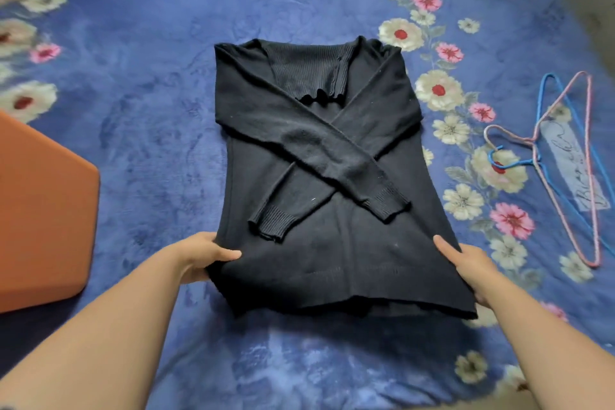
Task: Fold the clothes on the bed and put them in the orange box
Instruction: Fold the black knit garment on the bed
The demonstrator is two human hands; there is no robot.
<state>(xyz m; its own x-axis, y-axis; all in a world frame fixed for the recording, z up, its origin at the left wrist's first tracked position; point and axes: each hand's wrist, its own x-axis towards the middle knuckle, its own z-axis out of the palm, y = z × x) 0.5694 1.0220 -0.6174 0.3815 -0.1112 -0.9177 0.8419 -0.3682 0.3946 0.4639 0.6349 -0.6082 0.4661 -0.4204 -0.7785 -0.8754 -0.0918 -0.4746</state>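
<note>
I see the blue floral bedspread (139, 83) filling the view, with pale printed labels along its right side; the script on them is too blurred for me to read. At the left edge sits the orange box (40, 210), only one corner of it showing. In the middle of the bed lies the black sweater (319, 176), spread flat — its long axis runs away from me, ribbed turtleneck collar at the far end, hem at the near end. It is a dark knit with ribbed cuffs, both sleeves folded in and crossed over the body in an X. Two wire hangers (565, 160), one pink and one blue, lie overlapped to the right, well apart from the sweater. My left hand (203, 256) pinches the hem's left corner, thumb on top, fingers under the cloth; my right hand (472, 271) grips the right corner the same way — both corners lifted slightly.
</note>
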